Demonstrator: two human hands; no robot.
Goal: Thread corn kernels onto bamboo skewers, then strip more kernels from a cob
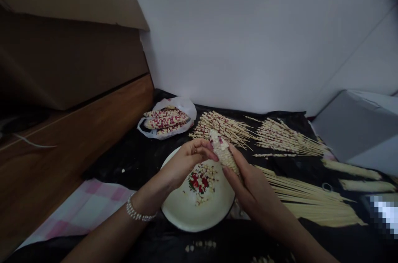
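A partly stripped corn cob (228, 158) with a few white and purple kernels near its top is gripped in my right hand (248, 178). My left hand (188, 159), a beaded bracelet on its wrist, has its fingers curled against the cob's upper left side; whether loose kernels are in them I cannot make out. Below both hands stands a white enamel basin (192, 217) with a dark rim. Loose corn kernels (209, 176) lie in it over a red and green printed pattern.
Behind the basin, a plastic bag (189, 107) holds several corn cobs (168, 121). Kernel-threaded skewers (217, 126) lie in two bunches on black sheeting (133, 171). Bare skewers (314, 200) and two stripped cobs (367, 185) are at right. A cardboard box (71, 55) stands left.
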